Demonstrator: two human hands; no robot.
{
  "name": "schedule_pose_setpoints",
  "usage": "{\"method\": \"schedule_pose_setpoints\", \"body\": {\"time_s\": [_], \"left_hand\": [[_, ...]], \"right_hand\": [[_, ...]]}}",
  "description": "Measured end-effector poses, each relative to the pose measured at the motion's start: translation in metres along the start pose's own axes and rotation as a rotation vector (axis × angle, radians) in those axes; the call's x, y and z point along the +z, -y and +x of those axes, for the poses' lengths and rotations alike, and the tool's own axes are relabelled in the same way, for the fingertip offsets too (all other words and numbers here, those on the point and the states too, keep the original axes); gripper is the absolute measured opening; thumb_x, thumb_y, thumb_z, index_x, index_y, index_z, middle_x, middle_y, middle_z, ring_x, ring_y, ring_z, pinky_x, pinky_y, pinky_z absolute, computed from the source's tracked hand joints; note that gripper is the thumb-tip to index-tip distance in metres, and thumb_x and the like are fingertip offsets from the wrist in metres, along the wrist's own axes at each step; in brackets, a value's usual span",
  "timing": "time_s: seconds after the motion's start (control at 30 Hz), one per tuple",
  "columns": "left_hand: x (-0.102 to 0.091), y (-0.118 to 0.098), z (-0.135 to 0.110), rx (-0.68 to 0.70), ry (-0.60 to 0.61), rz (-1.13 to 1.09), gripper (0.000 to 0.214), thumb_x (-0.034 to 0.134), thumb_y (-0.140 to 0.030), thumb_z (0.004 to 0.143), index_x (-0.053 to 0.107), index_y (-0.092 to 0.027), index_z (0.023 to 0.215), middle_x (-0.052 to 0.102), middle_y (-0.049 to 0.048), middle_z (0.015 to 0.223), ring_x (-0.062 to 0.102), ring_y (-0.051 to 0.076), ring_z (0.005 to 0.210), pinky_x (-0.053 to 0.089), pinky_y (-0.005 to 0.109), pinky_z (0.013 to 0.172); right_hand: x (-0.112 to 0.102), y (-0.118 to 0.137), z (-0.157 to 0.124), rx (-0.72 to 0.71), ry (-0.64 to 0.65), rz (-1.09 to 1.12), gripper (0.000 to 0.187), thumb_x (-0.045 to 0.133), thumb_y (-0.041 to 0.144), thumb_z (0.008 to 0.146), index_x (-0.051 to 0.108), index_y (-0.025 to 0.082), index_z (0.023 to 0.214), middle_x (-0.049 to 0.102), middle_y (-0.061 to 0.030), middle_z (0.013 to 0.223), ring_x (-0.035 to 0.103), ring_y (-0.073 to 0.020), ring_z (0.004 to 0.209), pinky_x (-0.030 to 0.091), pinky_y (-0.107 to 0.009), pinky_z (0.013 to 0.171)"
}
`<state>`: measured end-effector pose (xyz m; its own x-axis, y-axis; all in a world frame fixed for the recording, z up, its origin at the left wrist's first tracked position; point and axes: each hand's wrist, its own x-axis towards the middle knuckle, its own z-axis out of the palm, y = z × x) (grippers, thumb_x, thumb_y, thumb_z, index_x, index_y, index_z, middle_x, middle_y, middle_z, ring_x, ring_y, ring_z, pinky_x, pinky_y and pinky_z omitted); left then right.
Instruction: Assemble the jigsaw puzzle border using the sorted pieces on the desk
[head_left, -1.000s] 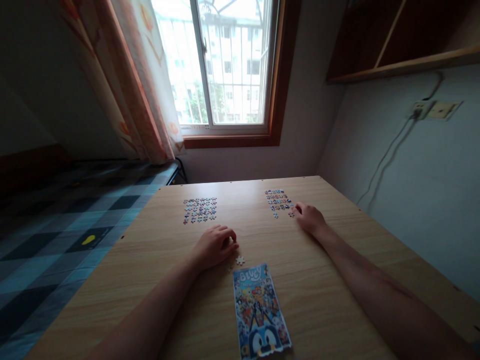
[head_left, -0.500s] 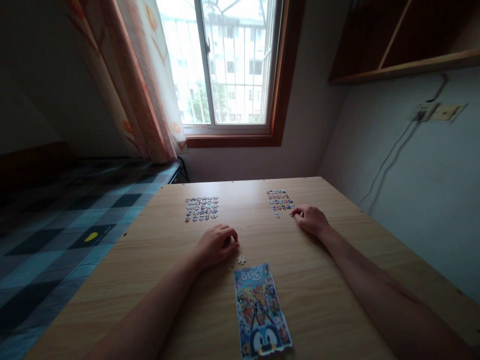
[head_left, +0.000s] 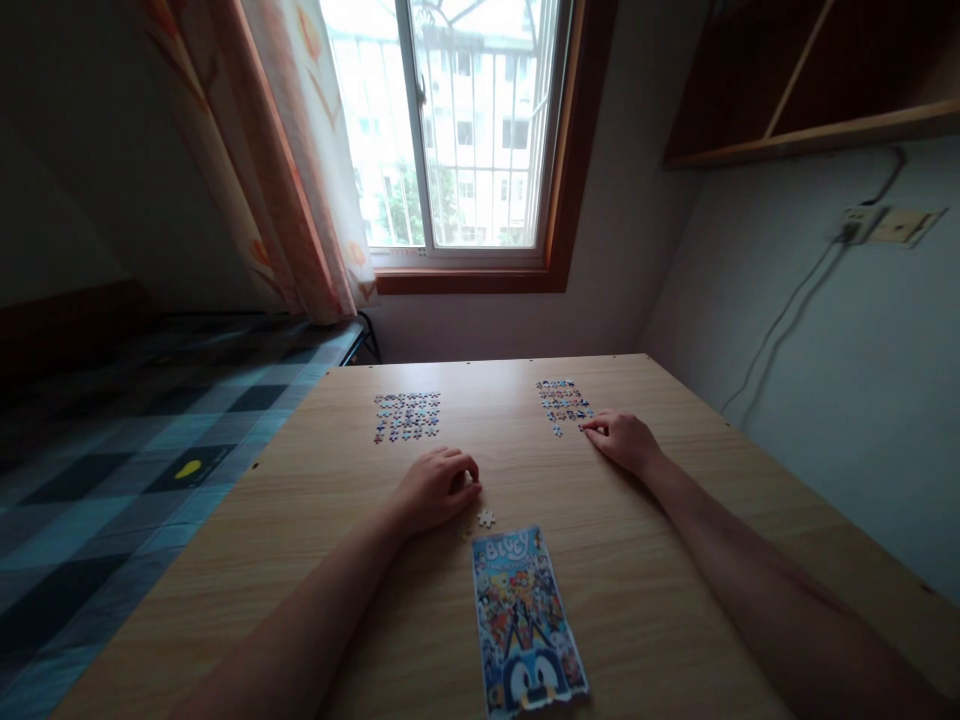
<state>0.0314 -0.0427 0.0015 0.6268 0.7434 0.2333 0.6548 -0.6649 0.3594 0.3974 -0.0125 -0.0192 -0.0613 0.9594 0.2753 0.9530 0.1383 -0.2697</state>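
Near the right-hand group of puzzle pieces (head_left: 564,400), my right hand (head_left: 626,440) rests low over the table, its fingertips closed on a small dark puzzle piece (head_left: 582,427) at the end of the nearest row. A single piece lies just left of it in that row. My left hand (head_left: 436,490) lies on the table with curled fingers, thumb and forefinger together; whatever may be between them is hidden. Beside its fingertips is a pale, face-down puzzle piece (head_left: 486,519), with a fainter one partly seen nearby. Another group of puzzle pieces (head_left: 407,416) lies in rows beyond my left hand.
A torn-edged Bluey picture sheet (head_left: 529,625) lies on the wooden table (head_left: 645,600) between my forearms. To the left stands a bed with a checked cover (head_left: 112,480). A window (head_left: 480,150) is ahead, and a cable (head_left: 780,310) hangs along the right wall.
My right hand has slid slightly left with the puzzle piece, toward the single piece in the nearest row. My left hand stays in place. The view has shifted a little.
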Motion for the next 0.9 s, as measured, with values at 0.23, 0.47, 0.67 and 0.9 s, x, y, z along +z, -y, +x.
{"method": "schedule_pose_setpoints", "body": {"time_s": [0.23, 0.47, 0.67, 0.9], "left_hand": [[-0.001, -0.001, 0.002, -0.001, -0.006, -0.001, 0.007, 0.061, -0.027, 0.083, 0.065, -0.022, 0.084, 0.062, 0.0018, 0.076, 0.055, 0.018, 0.077, 0.040, 0.029, 0.071], [-0.001, -0.001, 0.002, -0.015, -0.001, -0.002, 0.008, 0.061, -0.027, 0.083, 0.065, -0.021, 0.084, 0.062, 0.0017, 0.076, 0.054, 0.018, 0.077, 0.039, 0.028, 0.071], [0.001, 0.001, 0.002, -0.006, -0.004, -0.015, 0.006, 0.061, -0.026, 0.083, 0.065, -0.021, 0.084, 0.061, 0.0012, 0.075, 0.054, 0.018, 0.077, 0.038, 0.028, 0.071], [0.001, 0.002, 0.003, -0.009, 0.003, -0.011, 0.007, 0.061, -0.026, 0.083, 0.065, -0.021, 0.085, 0.060, 0.0013, 0.075, 0.053, 0.018, 0.077, 0.038, 0.028, 0.072]], "right_hand": [[0.003, 0.003, 0.001, -0.032, 0.001, 0.022, 0.025, 0.057, 0.032, 0.089, 0.078, 0.026, 0.103, 0.074, -0.0026, 0.106, 0.067, -0.0174, 0.093, 0.049, -0.027, 0.085], [0.012, 0.005, 0.002, -0.107, 0.014, 0.014, 0.028, 0.054, 0.035, 0.092, 0.076, 0.028, 0.108, 0.074, -0.0023, 0.106, 0.068, -0.0168, 0.092, 0.050, -0.025, 0.083], [0.014, 0.007, 0.002, -0.137, 0.019, 0.018, 0.029, 0.053, 0.034, 0.093, 0.075, 0.030, 0.111, 0.074, -0.0016, 0.108, 0.068, -0.0173, 0.093, 0.051, -0.025, 0.082], [0.012, 0.008, 0.000, -0.145, -0.016, 0.073, 0.030, 0.054, 0.031, 0.092, 0.074, 0.030, 0.113, 0.074, -0.0014, 0.109, 0.069, -0.0177, 0.095, 0.051, -0.026, 0.085]]}}
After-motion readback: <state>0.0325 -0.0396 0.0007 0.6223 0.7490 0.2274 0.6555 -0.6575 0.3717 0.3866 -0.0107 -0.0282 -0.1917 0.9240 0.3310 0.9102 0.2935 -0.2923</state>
